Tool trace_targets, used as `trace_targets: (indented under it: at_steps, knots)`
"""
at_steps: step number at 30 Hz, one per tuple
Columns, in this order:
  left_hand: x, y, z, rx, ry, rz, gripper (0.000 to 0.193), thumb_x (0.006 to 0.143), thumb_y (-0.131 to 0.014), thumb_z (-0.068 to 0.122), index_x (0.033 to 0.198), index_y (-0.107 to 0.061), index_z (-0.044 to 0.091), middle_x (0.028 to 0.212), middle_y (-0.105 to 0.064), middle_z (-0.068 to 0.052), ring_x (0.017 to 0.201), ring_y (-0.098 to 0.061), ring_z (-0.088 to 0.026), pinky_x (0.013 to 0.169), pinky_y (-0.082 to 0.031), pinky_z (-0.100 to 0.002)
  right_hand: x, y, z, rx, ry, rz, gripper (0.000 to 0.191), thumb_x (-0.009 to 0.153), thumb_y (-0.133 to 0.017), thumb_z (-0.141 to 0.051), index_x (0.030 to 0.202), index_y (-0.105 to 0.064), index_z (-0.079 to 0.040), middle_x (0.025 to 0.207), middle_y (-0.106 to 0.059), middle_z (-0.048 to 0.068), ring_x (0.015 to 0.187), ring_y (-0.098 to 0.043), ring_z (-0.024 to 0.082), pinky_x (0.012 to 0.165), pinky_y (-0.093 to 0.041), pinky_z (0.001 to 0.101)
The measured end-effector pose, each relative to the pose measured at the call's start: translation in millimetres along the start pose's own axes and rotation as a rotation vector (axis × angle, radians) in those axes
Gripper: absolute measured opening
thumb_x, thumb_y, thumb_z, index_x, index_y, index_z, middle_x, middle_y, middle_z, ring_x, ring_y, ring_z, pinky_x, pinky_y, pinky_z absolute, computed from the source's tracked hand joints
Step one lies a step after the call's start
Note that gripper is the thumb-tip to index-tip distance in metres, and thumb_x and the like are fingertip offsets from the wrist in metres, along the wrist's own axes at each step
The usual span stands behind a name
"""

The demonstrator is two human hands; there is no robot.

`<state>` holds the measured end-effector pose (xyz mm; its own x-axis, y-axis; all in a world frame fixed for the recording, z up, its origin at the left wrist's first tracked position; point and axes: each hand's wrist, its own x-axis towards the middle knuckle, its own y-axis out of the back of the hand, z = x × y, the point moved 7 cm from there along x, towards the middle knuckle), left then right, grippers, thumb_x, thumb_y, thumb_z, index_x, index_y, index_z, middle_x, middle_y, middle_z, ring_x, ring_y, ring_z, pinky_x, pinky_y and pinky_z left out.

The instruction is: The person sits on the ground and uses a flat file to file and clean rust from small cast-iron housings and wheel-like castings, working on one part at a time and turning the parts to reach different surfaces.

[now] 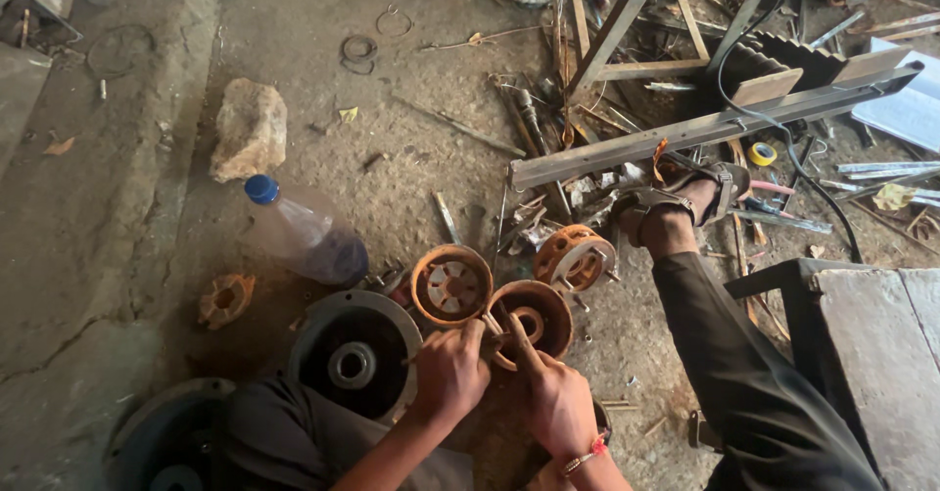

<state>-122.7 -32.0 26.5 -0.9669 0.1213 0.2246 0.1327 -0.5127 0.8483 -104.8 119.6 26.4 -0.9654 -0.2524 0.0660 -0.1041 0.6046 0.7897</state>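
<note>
Where the dirt floor (147,207) begins at far left, a pale rock (250,129) lies beside a blue-capped plastic bottle (304,232). Below these sits a grey motor housing (354,359). Next, the left hand (448,374) is curled, its grip pressed together at the rim of a rusty round casting (529,320) resting on the floor. A second rusty casting (450,285) touches it. The right hand (558,403) rests on the same rim, forefinger extended. Further right: a sandalled foot (685,202) and a steel angle bar (715,124).
</note>
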Motion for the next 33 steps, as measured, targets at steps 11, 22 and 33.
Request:
trace_targets:
  at_steps: [11,22,33]
  knots:
    - [-2.9,14.1,22.1,0.166,-0.287,0.116,0.013,0.081,-0.064,0.007,0.094,-0.067,0.003,0.08,-0.067,-0.011,0.081,-0.065,-0.029,0.074,-0.049,-0.043,2.2,4.2,-6.1,0.012,0.043,0.022,0.079,0.075,-0.063,-0.003,0.152,-0.045,-0.012,0.092,-0.073,0.017,0.076,-0.071,0.04,0.065,-0.058,0.0472]
    - [-3.7,-1.7,15.5,0.245,-0.186,0.091,0.007,0.082,-0.065,0.009,0.087,-0.066,0.005,0.079,-0.066,-0.01,0.079,-0.065,-0.029,0.07,-0.05,-0.044,1.4,-2.2,1.5,0.0,0.005,0.004,0.081,0.073,-0.065,-0.004,0.152,-0.045,-0.016,0.09,-0.073,0.016,0.075,-0.071,0.039,0.065,-0.058,0.0474]
    - [2.9,-3.5,-5.6,-0.246,0.181,-0.025,0.025,0.069,-0.078,0.008,0.093,-0.071,0.01,0.08,-0.074,-0.017,0.079,-0.071,-0.039,0.069,-0.054,-0.05,2.7,-4.8,5.9,-0.001,0.002,-0.022,0.084,0.072,-0.065,-0.004,0.152,-0.044,-0.019,0.096,-0.075,0.017,0.078,-0.073,0.04,0.066,-0.059,0.0477]
